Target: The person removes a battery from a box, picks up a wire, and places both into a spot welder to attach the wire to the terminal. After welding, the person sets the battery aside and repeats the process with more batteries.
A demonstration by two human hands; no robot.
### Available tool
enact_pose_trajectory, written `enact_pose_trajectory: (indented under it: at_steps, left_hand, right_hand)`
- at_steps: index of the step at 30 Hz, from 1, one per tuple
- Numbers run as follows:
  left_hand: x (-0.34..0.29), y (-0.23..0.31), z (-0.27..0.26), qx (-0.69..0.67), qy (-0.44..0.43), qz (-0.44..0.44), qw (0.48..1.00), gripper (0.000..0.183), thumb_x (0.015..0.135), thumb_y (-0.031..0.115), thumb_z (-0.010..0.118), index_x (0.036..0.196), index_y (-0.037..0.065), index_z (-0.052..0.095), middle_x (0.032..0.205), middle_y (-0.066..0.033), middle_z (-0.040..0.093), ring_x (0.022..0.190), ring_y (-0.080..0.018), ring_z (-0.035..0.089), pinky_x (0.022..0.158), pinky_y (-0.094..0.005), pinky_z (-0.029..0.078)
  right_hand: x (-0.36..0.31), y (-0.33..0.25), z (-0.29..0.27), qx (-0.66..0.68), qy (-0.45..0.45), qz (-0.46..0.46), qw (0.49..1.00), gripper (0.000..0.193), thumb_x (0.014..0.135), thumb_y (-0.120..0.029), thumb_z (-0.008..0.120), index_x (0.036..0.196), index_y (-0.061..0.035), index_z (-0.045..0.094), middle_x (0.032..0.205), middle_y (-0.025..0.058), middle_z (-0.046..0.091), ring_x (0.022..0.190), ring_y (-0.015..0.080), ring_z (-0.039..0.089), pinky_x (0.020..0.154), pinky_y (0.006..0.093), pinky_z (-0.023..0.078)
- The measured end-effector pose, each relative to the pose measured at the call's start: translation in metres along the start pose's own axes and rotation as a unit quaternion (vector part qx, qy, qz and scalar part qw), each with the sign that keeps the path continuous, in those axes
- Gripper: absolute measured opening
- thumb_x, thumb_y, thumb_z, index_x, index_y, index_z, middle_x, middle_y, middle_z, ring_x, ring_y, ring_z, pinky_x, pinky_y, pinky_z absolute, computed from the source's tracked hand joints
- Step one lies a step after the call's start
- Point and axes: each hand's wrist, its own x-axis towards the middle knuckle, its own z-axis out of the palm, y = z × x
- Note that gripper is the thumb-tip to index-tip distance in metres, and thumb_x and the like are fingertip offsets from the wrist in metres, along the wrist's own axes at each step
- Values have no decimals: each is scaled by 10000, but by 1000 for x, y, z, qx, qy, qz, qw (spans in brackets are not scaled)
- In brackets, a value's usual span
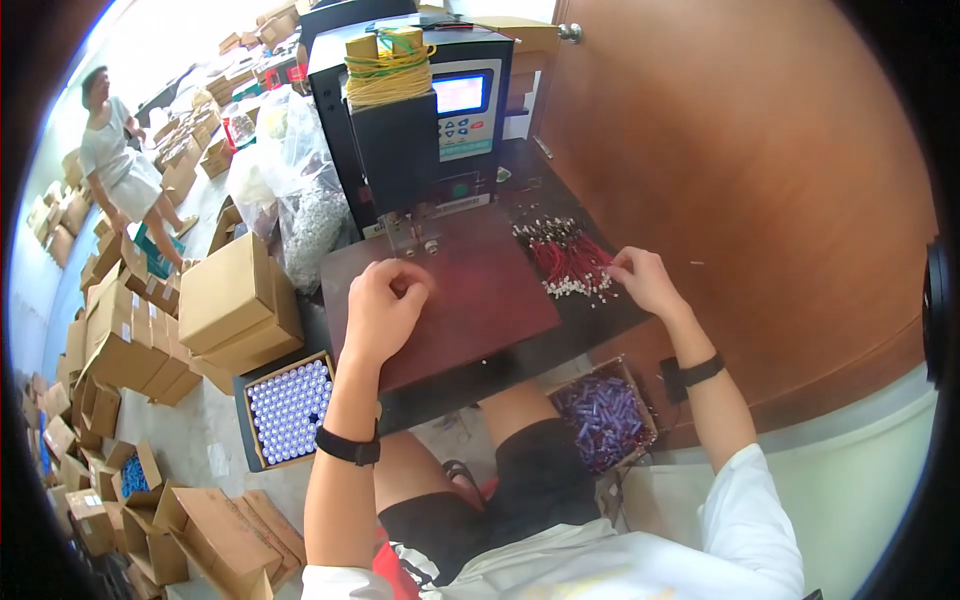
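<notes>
Your dark bench (592, 324) carries the black machine (396, 158) at its far side, screen (461, 93) lit. In front of the machine lies the red-brown board (475, 305). The pile of red leads (570, 256), pale at the ends, rests on the bench just right of the board. Your left hand (383, 308) is over the board's left part; your right hand (648, 281) is at the pile's right edge. The paired metal tips (431, 246) are ahead of your left hand.

The step in hand appears to be picking from the pile. Work from its edge, separate one lead before lifting, and draw it out slowly; overlapping leads would probably snag.

Pose: your right forearm reaches forward and inward, thumb and fingertips close together; whether they pinch a lead cannot be told. Your left forearm points forward, thumb and forefinger curled toward each other; whether they grip anything cannot be told.
</notes>
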Motion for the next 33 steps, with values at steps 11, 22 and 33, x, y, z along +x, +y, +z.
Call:
enact_pose_trajectory:
  at_steps: [11, 22, 33]
  left_hand:
    - [3, -2, 2, 24, 4, 19, 1000, 152, 790, 91, 657, 879, 12, 752, 825, -138, 707, 761, -240, 680, 747, -330, 539]
    - [-2, 6, -7, 0, -11, -16, 1000, 163, 800, 72, 643, 904, -10, 736, 858, -128, 716, 789, -199, 679, 747, -312, 531]
    - [-94, -34, -136, 155, 43, -82, 984, 171, 838, 46, 639, 971, -26, 719, 861, -89, 705, 788, -159, 639, 749, -291, 513]
  right_hand:
    - [2, 10, -20, -52, -7, -33, 998, 202, 911, -152, 689, 926, 50, 700, 839, 211, 686, 817, 320, 677, 752, 407, 528]
    - [-9, -20, -50, 156, 7, 40, 987, 156, 974, -149, 635, 975, 3, 670, 763, 19, 668, 679, 80, 595, 597, 249, 464]
    - [-37, -69, -21, 365, -33, 32, 930, 130, 1001, -174, 644, 1020, -56, 696, 750, -44, 596, 650, 18, 503, 559, 182, 344]
